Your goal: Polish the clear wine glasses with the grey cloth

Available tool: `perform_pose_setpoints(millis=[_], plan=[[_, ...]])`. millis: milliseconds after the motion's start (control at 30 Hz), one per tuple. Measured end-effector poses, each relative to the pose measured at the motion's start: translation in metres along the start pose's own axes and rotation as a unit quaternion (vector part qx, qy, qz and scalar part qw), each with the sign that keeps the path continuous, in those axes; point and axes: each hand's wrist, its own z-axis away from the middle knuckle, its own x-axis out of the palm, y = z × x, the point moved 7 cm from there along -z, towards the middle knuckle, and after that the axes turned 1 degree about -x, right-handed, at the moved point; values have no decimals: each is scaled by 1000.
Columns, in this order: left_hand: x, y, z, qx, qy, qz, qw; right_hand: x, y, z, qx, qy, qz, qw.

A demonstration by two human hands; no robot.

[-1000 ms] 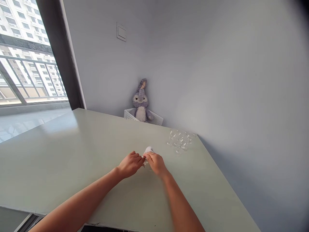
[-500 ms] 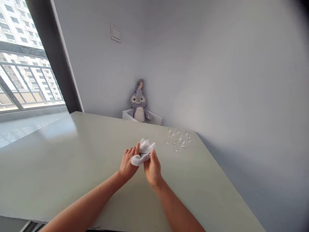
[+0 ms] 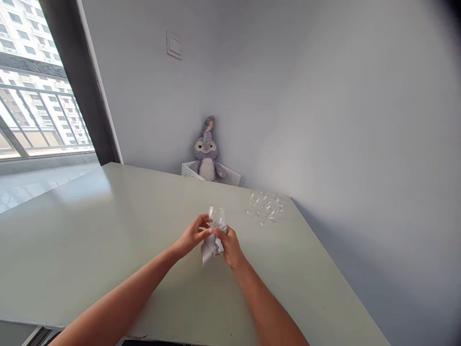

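A clear wine glass point(image 3: 216, 217) stands upright above my hands, its bowl showing and its lower part hidden. My left hand point(image 3: 192, 235) grips it from the left, with the fingertips at the glass just below the bowl. My right hand point(image 3: 229, 247) is closed around a crumpled white cloth point(image 3: 212, 249), which wraps the lower glass and hangs down toward the pale green table point(image 3: 108, 230). Both hands are held close together, just above the tabletop.
Several clear glasses lie grouped at the table's far right point(image 3: 265, 207). A purple plush rabbit point(image 3: 206, 154) sits in a white perforated basket point(image 3: 230, 178) in the far corner. The wall bounds the table's far and right edges, and a window point(image 3: 46, 81) stands to the left.
The glass now stands upright, with its bowl up, instead of lying tilted. The cloth has shifted from around the bowl to below it, and my left hand has moved up to the glass.
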Motion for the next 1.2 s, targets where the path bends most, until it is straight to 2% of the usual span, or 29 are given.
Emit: perform_pose_setpoints(millis=[67,133,233,333,467,533,600,700,767,833,867,933,1033,1100,1200], plan=[[4,-8,-1,-41,-41,141,988,13,3,3,13,-55,3,998],[9,-16,0,-75,-54,230,969,18,6,5,12,-64,42,997],[6,-22,0,-93,0,244,965,10,6,3,-25,-9,157,987],[-3,-27,-1,-116,69,240,961,-2,-5,4,-82,48,273,957],[-19,-35,-4,-146,149,284,936,-23,-28,13,-155,157,334,917],[-28,-39,-5,-139,183,309,923,-23,-38,19,-199,171,349,900],[-30,-43,-6,-134,186,319,920,-3,-42,24,-268,90,395,874],[-27,-47,-6,-140,155,317,925,39,-31,33,-347,-74,501,790],[-26,-48,-6,-146,146,321,924,53,-21,34,-357,-116,552,744],[-27,-46,-5,-149,146,330,921,56,-16,31,-352,-121,576,728],[-26,-45,-5,-151,146,338,918,54,-16,29,-347,-118,576,730],[-24,-41,-5,-149,136,364,909,46,-18,24,-333,-104,550,759],[-16,-32,-4,-128,118,405,898,29,-22,16,-304,-41,443,842],[-12,-27,-2,-103,133,414,895,18,-21,10,-264,20,348,899],[-11,-15,5,-41,186,389,901,8,-3,1,-133,75,169,974]])
